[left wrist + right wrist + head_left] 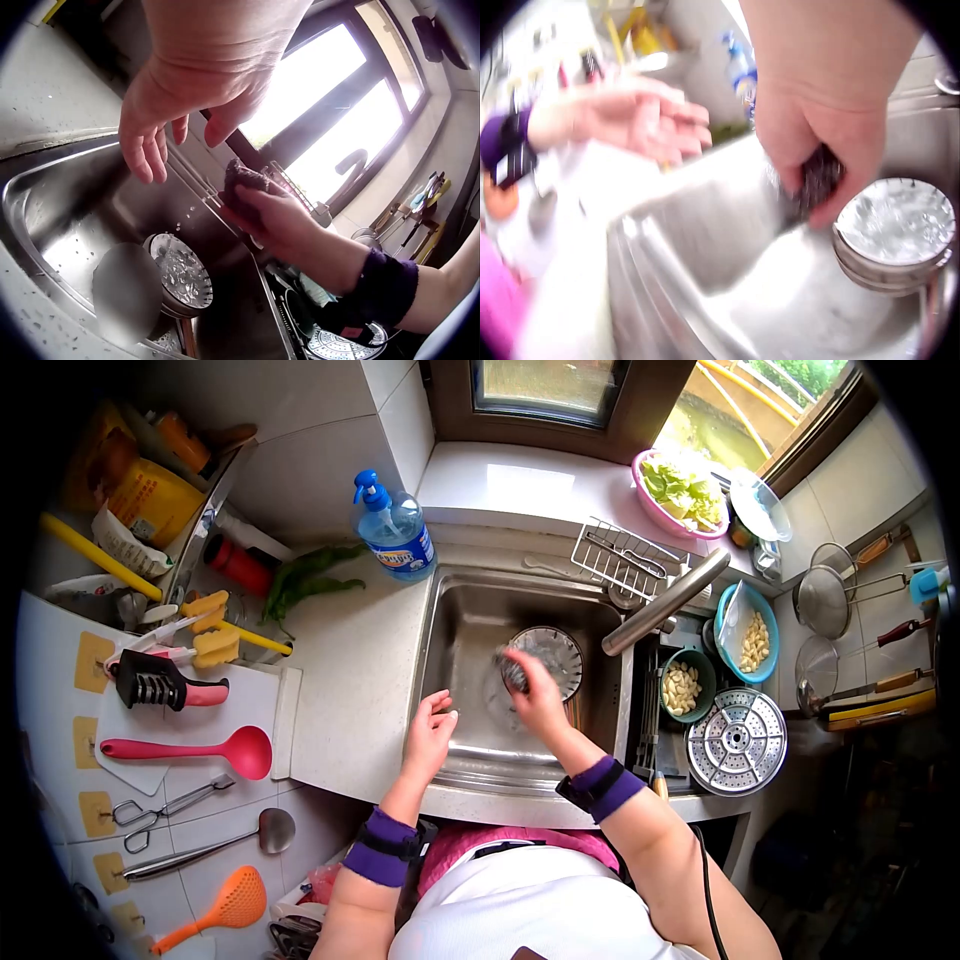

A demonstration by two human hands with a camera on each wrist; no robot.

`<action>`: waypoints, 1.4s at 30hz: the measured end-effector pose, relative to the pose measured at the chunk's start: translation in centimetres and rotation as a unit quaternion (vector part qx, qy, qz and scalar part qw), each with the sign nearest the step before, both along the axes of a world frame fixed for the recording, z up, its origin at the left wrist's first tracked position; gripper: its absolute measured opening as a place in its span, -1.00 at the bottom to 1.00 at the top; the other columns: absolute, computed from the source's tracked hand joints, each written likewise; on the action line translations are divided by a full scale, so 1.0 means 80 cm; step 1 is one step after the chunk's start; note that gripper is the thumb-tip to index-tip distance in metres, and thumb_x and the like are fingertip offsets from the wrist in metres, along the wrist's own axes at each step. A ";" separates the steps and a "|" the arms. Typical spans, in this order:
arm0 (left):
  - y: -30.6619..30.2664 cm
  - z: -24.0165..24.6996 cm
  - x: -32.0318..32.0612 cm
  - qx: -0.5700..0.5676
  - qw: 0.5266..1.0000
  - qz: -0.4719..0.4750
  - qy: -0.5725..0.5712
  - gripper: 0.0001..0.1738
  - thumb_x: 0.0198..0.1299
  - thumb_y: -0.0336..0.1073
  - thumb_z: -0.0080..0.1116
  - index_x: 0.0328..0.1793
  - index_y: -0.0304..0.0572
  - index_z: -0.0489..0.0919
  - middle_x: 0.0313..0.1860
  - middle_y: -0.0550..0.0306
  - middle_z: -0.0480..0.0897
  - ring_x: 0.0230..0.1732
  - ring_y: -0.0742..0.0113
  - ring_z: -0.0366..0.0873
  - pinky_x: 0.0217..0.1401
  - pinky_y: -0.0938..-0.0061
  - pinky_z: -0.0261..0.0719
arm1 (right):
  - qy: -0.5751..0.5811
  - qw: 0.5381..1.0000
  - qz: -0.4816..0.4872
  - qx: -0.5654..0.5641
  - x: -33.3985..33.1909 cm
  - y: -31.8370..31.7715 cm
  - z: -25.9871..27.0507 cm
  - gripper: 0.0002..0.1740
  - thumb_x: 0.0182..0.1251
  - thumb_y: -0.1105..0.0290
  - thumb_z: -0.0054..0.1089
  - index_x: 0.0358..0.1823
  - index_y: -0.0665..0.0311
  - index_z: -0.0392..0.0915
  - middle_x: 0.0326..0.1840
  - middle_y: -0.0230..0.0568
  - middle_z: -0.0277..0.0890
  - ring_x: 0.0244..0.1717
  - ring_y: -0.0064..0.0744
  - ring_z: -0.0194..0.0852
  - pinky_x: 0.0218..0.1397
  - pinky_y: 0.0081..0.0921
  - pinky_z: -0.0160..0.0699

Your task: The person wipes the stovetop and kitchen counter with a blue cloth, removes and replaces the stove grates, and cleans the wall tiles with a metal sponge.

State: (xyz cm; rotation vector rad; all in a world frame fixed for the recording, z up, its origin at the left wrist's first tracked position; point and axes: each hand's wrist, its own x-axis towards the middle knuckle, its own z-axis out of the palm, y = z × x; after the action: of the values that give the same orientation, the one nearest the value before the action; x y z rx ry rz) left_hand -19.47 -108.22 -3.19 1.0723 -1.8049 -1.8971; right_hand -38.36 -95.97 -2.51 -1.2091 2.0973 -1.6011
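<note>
My right hand [540, 703] grips a dark scouring pad [821, 178] over the sink [470, 600], its fingers curled round it. Beside that hand, a stack of bowls [178, 271] stands on the sink floor. Rippling water fills the top bowl, which has a patterned rim, and a few drops hang in the air above it in the left wrist view. Over the sink's left front part is my left hand [430, 740], holding nothing. Its fingers [142, 159] are relaxed and slightly bent, apart from the bowls.
A metal faucet [668, 603] reaches over the sink's right side. Left of the sink stand a blue pump bottle [400, 540] and green peppers [312, 580]. To the right are a green bowl [709, 710] and a blue basin [768, 665] with pale cloves, and a steamer plate [738, 742].
</note>
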 end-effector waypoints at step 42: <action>-0.346 0.239 -0.174 -0.638 0.753 -0.163 -0.012 -0.30 0.13 -0.66 -0.18 0.44 -0.11 0.47 0.45 0.01 0.46 0.49 0.07 0.35 0.63 0.12 0.13 | -0.741 0.623 0.135 -0.211 -0.026 -0.329 0.149 -0.53 0.63 0.01 -0.14 0.33 0.13 0.40 0.21 -0.28 0.53 0.20 -0.33 0.51 0.34 -0.17 0.53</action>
State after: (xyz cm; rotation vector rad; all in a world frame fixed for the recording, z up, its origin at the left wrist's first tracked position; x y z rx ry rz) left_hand -33.38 -135.91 15.92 0.2420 -2.6260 -0.3216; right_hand -40.45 -122.26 9.41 0.0600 0.4358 -1.8197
